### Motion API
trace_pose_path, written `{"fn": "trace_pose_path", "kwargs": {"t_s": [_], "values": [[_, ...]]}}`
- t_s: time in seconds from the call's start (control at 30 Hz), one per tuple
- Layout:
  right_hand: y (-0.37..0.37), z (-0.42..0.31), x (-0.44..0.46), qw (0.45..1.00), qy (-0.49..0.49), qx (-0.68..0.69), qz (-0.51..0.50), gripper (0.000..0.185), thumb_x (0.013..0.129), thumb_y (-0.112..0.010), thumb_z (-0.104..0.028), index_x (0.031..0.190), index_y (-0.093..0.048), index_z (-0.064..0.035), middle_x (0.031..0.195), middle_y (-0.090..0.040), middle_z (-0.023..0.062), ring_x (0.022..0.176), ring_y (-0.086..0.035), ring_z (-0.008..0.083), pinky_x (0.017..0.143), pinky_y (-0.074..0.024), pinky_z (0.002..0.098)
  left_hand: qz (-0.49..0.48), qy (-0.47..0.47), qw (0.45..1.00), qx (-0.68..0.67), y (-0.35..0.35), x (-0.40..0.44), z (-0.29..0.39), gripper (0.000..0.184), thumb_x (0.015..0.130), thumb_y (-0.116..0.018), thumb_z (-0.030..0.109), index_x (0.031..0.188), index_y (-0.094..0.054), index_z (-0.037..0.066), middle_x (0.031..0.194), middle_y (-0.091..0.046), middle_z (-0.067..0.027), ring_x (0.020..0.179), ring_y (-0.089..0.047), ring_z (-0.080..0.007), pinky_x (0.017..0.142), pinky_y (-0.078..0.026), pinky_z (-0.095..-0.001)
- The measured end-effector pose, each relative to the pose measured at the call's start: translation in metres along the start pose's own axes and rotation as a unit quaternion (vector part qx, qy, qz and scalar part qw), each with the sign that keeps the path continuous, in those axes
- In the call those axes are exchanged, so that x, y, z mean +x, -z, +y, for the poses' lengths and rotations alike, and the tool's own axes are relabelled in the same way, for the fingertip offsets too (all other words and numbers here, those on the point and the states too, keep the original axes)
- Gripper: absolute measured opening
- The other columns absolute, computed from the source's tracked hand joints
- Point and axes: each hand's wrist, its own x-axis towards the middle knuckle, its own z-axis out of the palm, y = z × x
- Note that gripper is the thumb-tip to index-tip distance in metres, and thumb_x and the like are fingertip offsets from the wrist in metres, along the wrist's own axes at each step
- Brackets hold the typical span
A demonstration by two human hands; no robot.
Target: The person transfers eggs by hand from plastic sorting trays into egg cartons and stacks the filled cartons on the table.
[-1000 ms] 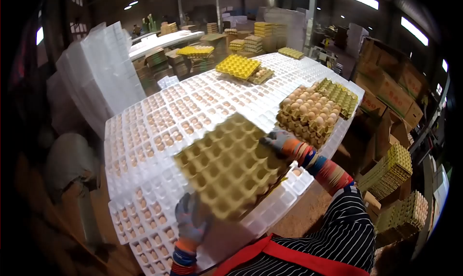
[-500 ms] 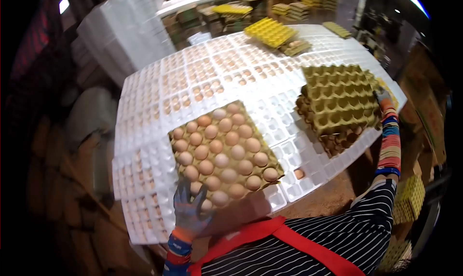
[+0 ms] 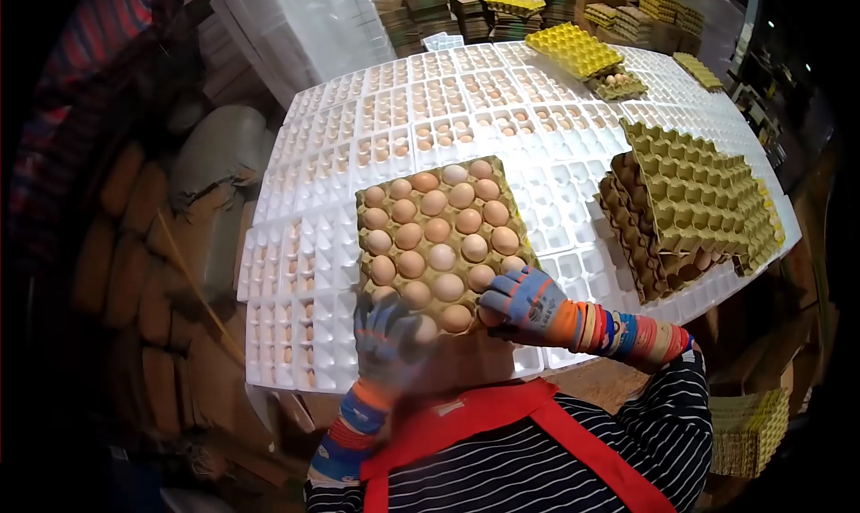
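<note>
A moulded pulp tray [image 3: 365, 193] full of brown and pale eggs [image 3: 442, 257] lies in front of me on the white plastic trays. My left hand [image 3: 390, 341], in a grey-blue and orange glove, is over the tray's near left corner. Motion smears its fingers, and a pale egg [image 3: 425, 328] shows beside them. At the near right corner, my right hand [image 3: 530, 303] has its gloved fingers curled down over an egg [image 3: 490, 316], which they partly hide.
White trays [image 3: 322, 325] with rows of eggs cover the table. Brown pulp trays [image 3: 694, 199] lean in a stack to the right. Farther back sits a yellow egg tray [image 3: 573, 49]. More trays [image 3: 751, 431] stand low at my right; sacks [image 3: 219, 159] lie left.
My right hand has left the tray stack on the right and come over to the egg tray's near right corner. My left hand stays at the near left corner. The view has shifted.
</note>
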Motion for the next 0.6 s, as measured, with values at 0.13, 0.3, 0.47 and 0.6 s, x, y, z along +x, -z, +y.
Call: {"fn": "trace_pose_path", "kwargs": {"t_s": [0.13,0.3,0.47,0.6], "values": [[-0.001,0.025,0.001,0.789,-0.172,0.559,0.188,0.022,0.072,-0.071,-0.016,0.085,-0.058,-0.0053,0.071,-0.055,-0.0007,0.065,-0.053,0.0091,0.060,-0.0468,0.0263,0.136,0.224,0.883,-0.390,0.000,0.002,0.014,0.045,0.074,-0.067,0.020,0.111,-0.048,0.003,0.109,-0.054,-0.0137,0.090,-0.060,-0.0255,0.080,-0.050,-0.0378],[0.012,0.024,0.025,0.988,-0.056,0.124,0.068,0.016,0.071,-0.069,-0.019,0.074,-0.056,-0.0105,0.073,-0.053,0.0043,0.064,-0.057,0.0183,0.058,-0.0467,0.0314,-0.015,0.105,0.947,-0.302,0.004,0.032,0.018,0.020,0.078,-0.064,0.023,0.071,-0.060,0.005,0.073,-0.058,-0.0100,0.071,-0.058,-0.0200,0.062,-0.048,-0.0339],[-0.020,0.013,0.037,0.980,0.015,-0.194,-0.044,0.017,0.071,-0.063,-0.025,0.079,-0.054,-0.0126,0.078,-0.053,0.0063,0.065,-0.059,0.0274,0.057,-0.0465,0.0389,-0.103,0.055,0.990,0.079,-0.005,0.039,0.058,0.036,0.061,-0.075,0.014,0.093,-0.059,0.009,0.084,-0.058,-0.0100,0.077,-0.060,-0.0291,0.063,-0.048,-0.0392],[0.009,0.030,0.034,0.980,-0.083,0.176,0.036,0.034,0.073,-0.065,-0.011,0.107,-0.057,-0.0087,0.095,-0.061,0.0087,0.073,-0.062,0.0192,0.066,-0.0499,0.0313,-0.080,0.071,0.990,-0.087,-0.008,0.031,0.031,0.038,0.066,-0.074,0.016,0.099,-0.057,0.008,0.092,-0.060,-0.0105,0.078,-0.060,-0.0271,0.067,-0.050,-0.0368]]}}
